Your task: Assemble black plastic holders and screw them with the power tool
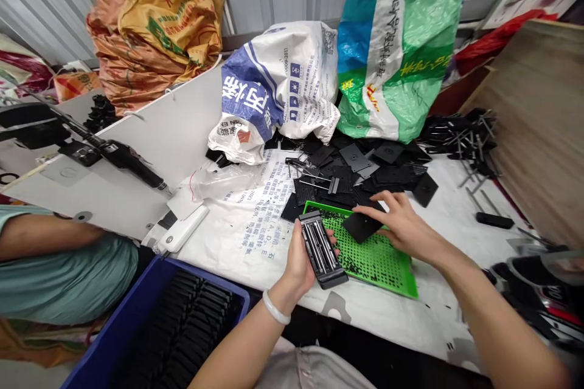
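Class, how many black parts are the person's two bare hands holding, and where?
2: a case with metal rods in the left hand, and a flat plate in the right hand, over the green tray. More could be hidden behind them.

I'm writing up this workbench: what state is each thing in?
Black frame: in the left hand, metal rods showing
Black plate: in the right hand, above the green tray
Green tray: small black pieces scattered inside
Blue crate: holding rows of black parts
Powered screwdriver: tip downward; on or off, cannot tell
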### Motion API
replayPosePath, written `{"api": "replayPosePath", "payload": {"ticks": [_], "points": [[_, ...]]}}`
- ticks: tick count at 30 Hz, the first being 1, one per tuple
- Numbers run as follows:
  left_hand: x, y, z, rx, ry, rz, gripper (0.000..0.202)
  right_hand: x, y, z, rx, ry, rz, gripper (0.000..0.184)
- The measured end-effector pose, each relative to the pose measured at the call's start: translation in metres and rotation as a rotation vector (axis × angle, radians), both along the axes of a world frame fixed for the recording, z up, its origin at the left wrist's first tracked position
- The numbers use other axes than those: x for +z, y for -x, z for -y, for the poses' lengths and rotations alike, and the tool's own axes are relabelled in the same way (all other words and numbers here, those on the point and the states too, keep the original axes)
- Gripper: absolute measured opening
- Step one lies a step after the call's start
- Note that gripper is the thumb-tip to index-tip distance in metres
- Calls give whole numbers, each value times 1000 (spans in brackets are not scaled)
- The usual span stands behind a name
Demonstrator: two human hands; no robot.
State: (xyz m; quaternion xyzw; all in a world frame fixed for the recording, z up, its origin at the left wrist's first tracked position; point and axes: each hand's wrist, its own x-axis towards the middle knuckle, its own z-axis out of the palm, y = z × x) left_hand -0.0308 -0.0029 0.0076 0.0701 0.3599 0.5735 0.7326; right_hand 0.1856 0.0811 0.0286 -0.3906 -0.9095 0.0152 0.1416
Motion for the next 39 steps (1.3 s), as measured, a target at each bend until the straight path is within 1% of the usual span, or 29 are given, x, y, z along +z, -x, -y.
{"api": "replayPosePath", "payload": {"ticks": [2, 4, 5, 6, 7, 9, 10, 11, 12, 13, 16, 19, 21, 23, 24, 25, 28, 29, 30, 31, 32, 33, 35, 36, 37, 38, 39], "points": [[1, 2, 1, 6, 9, 7, 60, -6, -6, -12, 37, -76, 180, 62], [1, 3, 0, 13, -3, 18, 59, -12, -5, -10, 40, -61, 261, 67], [1, 2, 0, 11, -12, 22, 58, -15, -1, -3, -4, -35, 254, 68], [1, 1, -1, 8, -22, 24, 58, -17, 3, 6, -71, -10, 229, 67], [1, 1, -2, 7, -29, 24, 58, -20, 9, 16, -169, 11, 196, 62], [1, -2, -4, 10, -43, 21, 57, -26, 24, 37, -417, 39, 142, 47], [2, -3, -5, 15, -49, 19, 56, -29, 32, 45, -534, 55, 134, 49], [2, -4, -6, 20, -52, 16, 56, -32, 40, 52, -622, 75, 135, 57], [3, -5, -6, 21, -53, 13, 55, -34, 48, 56, -685, 98, 138, 63], [4, -6, -7, 21, -51, 10, 55, -36, 54, 58, -716, 115, 142, 65], [5, -6, -6, 20, -40, -7, 54, -39, 59, 57, -718, 110, 133, 63], [4, -3, -4, 30, -44, -18, 53, -40, 50, 54, -727, 68, 69, 66], [3, -1, -4, 41, -42, -16, 50, -40, 43, 54, -719, 30, 23, 62], [2, -2, -4, 75, -48, -9, 46, -38, 41, 59, -688, 16, -105, 55], [3, -3, -4, 101, -59, -4, 44, -37, 44, 64, -656, 62, -230, 53], [4, -6, -4, 134, -77, 3, 43, -36, 48, 69, -610, 165, -389, 54], [10, -15, 0, 226, -180, 23, 37, -34, 67, 82, -448, 651, -892, 54], [12, -17, 2, 231, -232, 28, 35, -34, 71, 84, -416, 777, -1023, 52], [14, -18, 6, 214, -288, 33, 40, -33, 71, 84, -402, 846, -1128, 49], [16, -16, 9, 171, -336, 40, 49, -32, 68, 81, -394, 866, -1198, 46], [16, -13, 13, 98, -363, 57, 55, -29, 62, 76, -378, 861, -1231, 44], [16, -8, 17, -10, -358, 88, 56, -25, 52, 71, -341, 856, -1220, 42], [12, 4, 23, -297, -263, 165, 44, -14, 29, 59, -195, 900, -1071, 39], [9, 9, 25, -454, -202, 191, 43, -7, 19, 54, -102, 948, -956, 38], [6, 11, 27, -593, -154, 192, 48, 0, 11, 50, -19, 986, -840, 38], [2, 12, 30, -699, -130, 165, 52, 6, 6, 48, 40, 994, -730, 39], [-1, 11, 32, -759, -129, 118, 53, 10, 4, 47, 71, 972, -629, 42]]}}
